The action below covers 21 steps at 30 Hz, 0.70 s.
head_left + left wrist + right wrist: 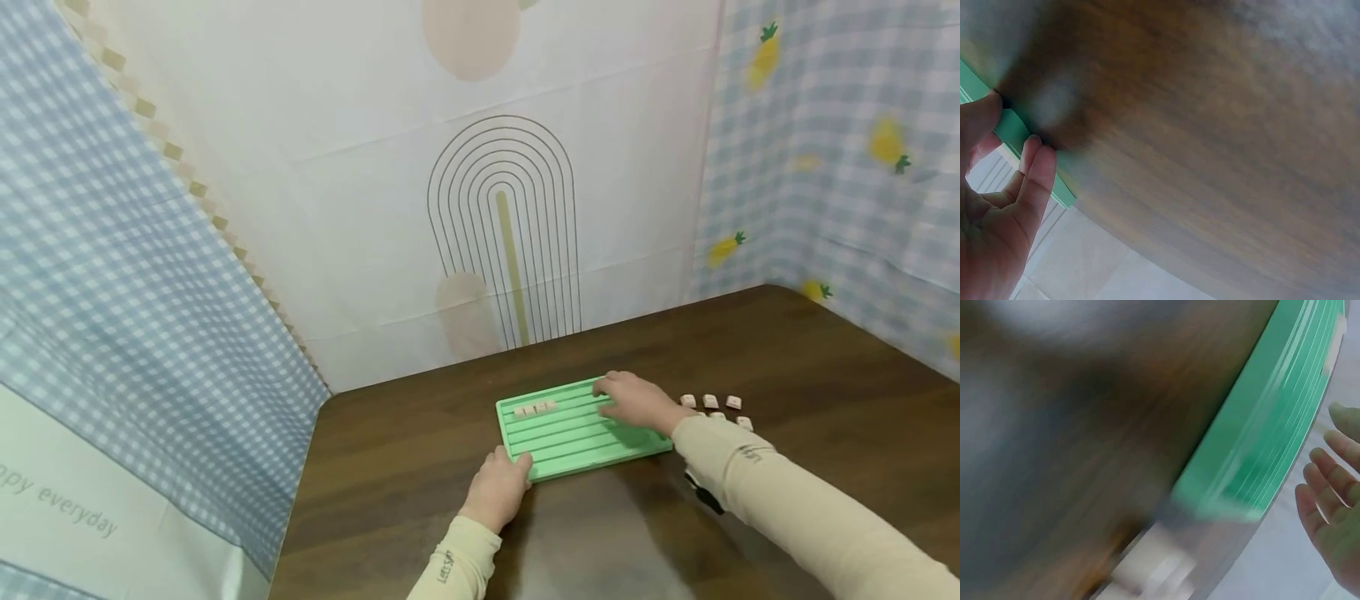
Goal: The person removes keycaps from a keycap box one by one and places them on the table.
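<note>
A green ridged tray [577, 442] lies on the dark wooden table. In its upper left groove sits a short row of small white keycap-like blocks [536, 409]. My left hand [497, 489] grips the tray's near left corner; in the left wrist view the thumb and fingers [1040, 169] close on the green rim. Over the tray's right part reaches my right hand [633, 402], its fingers loosely bent. The right wrist view shows these fingers [1325, 484] spread with nothing between them.
Several loose white blocks [710, 402] lie on the table [390, 467] to the right of the tray, partly hidden by the right forearm. A printed cloth [360, 250] hangs behind the table, and checked curtains [840, 200] hang at both sides.
</note>
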Motion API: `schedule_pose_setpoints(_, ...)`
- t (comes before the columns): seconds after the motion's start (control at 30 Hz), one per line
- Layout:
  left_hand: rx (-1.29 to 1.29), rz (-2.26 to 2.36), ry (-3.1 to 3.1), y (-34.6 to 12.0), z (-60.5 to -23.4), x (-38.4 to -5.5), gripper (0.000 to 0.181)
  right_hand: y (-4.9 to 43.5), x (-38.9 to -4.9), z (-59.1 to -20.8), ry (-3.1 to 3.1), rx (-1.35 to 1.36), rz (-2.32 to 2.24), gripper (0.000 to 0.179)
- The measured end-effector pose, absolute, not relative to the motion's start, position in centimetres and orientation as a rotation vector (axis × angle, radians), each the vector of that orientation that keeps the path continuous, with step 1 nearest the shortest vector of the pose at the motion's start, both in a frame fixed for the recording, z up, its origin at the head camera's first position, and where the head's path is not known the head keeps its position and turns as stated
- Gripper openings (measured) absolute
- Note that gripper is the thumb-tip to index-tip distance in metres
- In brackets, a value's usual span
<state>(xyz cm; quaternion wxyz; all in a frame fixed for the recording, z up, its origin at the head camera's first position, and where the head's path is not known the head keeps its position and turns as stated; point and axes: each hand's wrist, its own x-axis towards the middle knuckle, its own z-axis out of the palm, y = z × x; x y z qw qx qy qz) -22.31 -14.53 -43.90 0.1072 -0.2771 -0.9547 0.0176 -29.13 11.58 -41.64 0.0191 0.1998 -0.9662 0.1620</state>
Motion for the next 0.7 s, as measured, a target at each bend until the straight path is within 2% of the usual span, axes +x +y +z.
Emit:
schedule_pose_setpoints(0.23,-0.801,0.052,-2.815,-14.5,-44.1,-22.4,0.023,7.0,-31.2,-42.5,-3.006,0.651,0.485,0.028)
schedule_pose_setpoints(0.7,-0.774,0.081,-2.824,-14.4,-44.4,-22.6,0.023,4.3,-31.8,-43.4,-2.949,0.555,0.393,0.017)
